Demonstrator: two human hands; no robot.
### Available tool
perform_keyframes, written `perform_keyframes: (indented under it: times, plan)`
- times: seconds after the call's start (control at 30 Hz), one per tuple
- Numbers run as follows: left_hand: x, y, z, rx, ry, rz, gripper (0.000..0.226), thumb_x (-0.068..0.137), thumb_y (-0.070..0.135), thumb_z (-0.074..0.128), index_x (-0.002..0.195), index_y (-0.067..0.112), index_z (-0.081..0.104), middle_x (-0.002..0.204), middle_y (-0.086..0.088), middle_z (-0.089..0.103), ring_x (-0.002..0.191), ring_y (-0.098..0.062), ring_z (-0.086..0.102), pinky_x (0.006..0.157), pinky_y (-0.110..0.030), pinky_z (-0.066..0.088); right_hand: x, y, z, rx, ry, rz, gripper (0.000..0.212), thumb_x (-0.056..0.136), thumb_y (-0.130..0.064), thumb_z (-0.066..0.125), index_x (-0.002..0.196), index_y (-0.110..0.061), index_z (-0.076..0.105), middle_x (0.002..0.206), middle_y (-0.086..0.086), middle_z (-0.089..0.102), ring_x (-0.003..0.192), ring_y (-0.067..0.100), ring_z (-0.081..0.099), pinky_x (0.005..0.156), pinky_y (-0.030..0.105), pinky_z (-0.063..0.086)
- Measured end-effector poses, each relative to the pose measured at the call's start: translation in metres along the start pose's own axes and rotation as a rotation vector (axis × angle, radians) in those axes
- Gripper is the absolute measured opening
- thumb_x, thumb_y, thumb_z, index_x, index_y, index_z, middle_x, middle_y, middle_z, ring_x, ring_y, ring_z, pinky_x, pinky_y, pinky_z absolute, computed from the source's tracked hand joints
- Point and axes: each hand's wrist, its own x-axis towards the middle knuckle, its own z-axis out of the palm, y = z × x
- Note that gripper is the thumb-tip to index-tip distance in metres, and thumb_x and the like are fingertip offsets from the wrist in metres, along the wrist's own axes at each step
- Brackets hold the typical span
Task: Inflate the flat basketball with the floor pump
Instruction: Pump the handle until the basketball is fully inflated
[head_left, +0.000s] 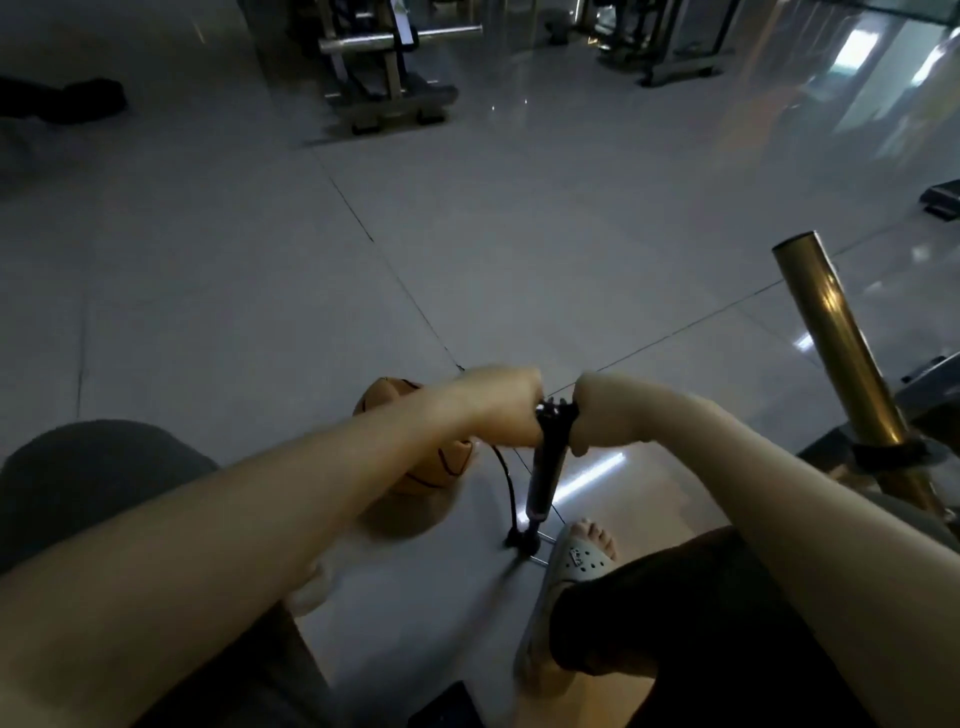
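A black floor pump (543, 478) stands upright on the tiled floor in front of me. My left hand (506, 408) grips the left side of its handle and my right hand (602, 415) grips the right side, both fists close together at the top of the barrel. The orange basketball (447, 462) lies on the floor just left of the pump, mostly hidden behind my left forearm. A thin black hose (506, 483) curves from the pump's base up toward the ball. My sandalled right foot (576, 558) rests beside the pump's metal foot bar.
A brass-coloured metal post (841, 348) leans up at the right, close to my right arm. A dark round stool (98, 467) sits at the left. Gym machines (384, 67) stand at the far side of the glossy floor.
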Motion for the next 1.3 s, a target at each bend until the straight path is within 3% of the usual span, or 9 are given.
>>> perform_keyframes:
  times: [0.2, 0.3, 0.43, 0.63, 0.77, 0.93, 1.07, 1.2, 1.3]
  plan:
    - [0.005, 0.005, 0.003, 0.071, 0.025, -0.048, 0.010, 0.082, 0.013, 0.060, 0.073, 0.017, 0.058, 0.065, -0.001, 0.056, 0.057, -0.019, 0.053, 0.052, -0.027, 0.044, 0.001, -0.008, -0.004, -0.049, -0.153, 0.028, 0.017, 0.080, -0.006, 0.061, 0.065, -0.008, 0.054, 0.059, 0.006, 0.051, 0.048, 0.017, 0.044, 0.048, 0.024, 0.037]
    - [0.018, -0.001, 0.065, 0.105, 0.050, -0.030, 0.005, 0.083, 0.017, 0.058, 0.080, 0.018, 0.055, 0.074, -0.002, 0.056, 0.069, -0.024, 0.057, 0.051, -0.026, 0.040, 0.030, 0.001, 0.051, -0.163, -0.293, 0.051, 0.020, 0.083, -0.005, 0.056, 0.064, -0.010, 0.053, 0.061, 0.004, 0.051, 0.053, 0.017, 0.047, 0.054, 0.024, 0.040]
    - [0.029, -0.012, 0.112, 0.083, 0.016, -0.041, 0.008, 0.088, 0.020, 0.057, 0.093, 0.014, 0.059, 0.093, -0.010, 0.066, 0.088, -0.030, 0.066, 0.062, -0.030, 0.043, 0.062, 0.006, 0.098, -0.224, -0.307, 0.048, 0.017, 0.085, -0.016, 0.053, 0.069, -0.014, 0.051, 0.069, 0.002, 0.055, 0.071, 0.023, 0.059, 0.070, 0.030, 0.049]
    - [0.037, -0.010, 0.112, 0.043, -0.018, -0.065, 0.005, 0.087, 0.020, 0.058, 0.091, 0.018, 0.055, 0.092, -0.008, 0.066, 0.084, -0.029, 0.065, 0.066, -0.032, 0.050, 0.062, 0.010, 0.098, -0.234, -0.228, 0.077, 0.014, 0.088, -0.019, 0.054, 0.075, -0.014, 0.051, 0.073, 0.000, 0.052, 0.075, 0.021, 0.057, 0.070, 0.030, 0.046]
    - [0.024, -0.008, 0.096, 0.103, -0.131, -0.034, 0.004, 0.087, 0.015, 0.055, 0.088, 0.015, 0.058, 0.079, -0.005, 0.058, 0.078, -0.028, 0.061, 0.058, -0.029, 0.042, 0.041, -0.001, 0.095, -0.174, -0.201, 0.079, 0.017, 0.085, -0.015, 0.056, 0.071, -0.014, 0.047, 0.072, 0.001, 0.053, 0.074, 0.022, 0.057, 0.069, 0.030, 0.047]
    - [0.006, 0.004, 0.006, 0.060, -0.024, -0.014, 0.013, 0.083, 0.015, 0.062, 0.071, 0.015, 0.060, 0.061, -0.001, 0.052, 0.053, -0.019, 0.049, 0.049, -0.025, 0.037, 0.002, -0.001, -0.004, -0.007, -0.155, 0.047, 0.021, 0.079, -0.010, 0.066, 0.063, -0.009, 0.052, 0.055, 0.004, 0.050, 0.045, 0.018, 0.043, 0.044, 0.024, 0.038]
    - [0.005, 0.017, -0.048, 0.018, -0.004, 0.018, 0.014, 0.085, 0.012, 0.067, 0.073, 0.015, 0.061, 0.063, -0.001, 0.053, 0.054, -0.017, 0.049, 0.049, -0.026, 0.038, -0.017, -0.003, -0.055, 0.037, -0.150, 0.052, 0.015, 0.081, -0.008, 0.063, 0.069, -0.005, 0.054, 0.055, 0.007, 0.046, 0.043, 0.019, 0.036, 0.042, 0.024, 0.032]
    - [0.025, 0.004, 0.008, 0.059, -0.106, 0.013, 0.019, 0.085, 0.009, 0.059, 0.068, 0.016, 0.054, 0.063, -0.001, 0.053, 0.052, -0.017, 0.048, 0.047, -0.026, 0.037, 0.005, -0.006, -0.002, -0.101, -0.292, 0.058, 0.015, 0.085, -0.005, 0.056, 0.070, -0.006, 0.054, 0.057, 0.005, 0.047, 0.045, 0.016, 0.040, 0.045, 0.024, 0.036]
    - [0.038, -0.011, 0.070, 0.129, -0.064, 0.002, 0.014, 0.082, 0.013, 0.056, 0.070, 0.019, 0.052, 0.066, -0.001, 0.053, 0.057, -0.022, 0.053, 0.050, -0.028, 0.039, 0.036, -0.002, 0.058, -0.214, -0.303, 0.077, 0.022, 0.088, -0.005, 0.051, 0.066, -0.010, 0.050, 0.063, 0.003, 0.048, 0.056, 0.016, 0.046, 0.061, 0.026, 0.043]
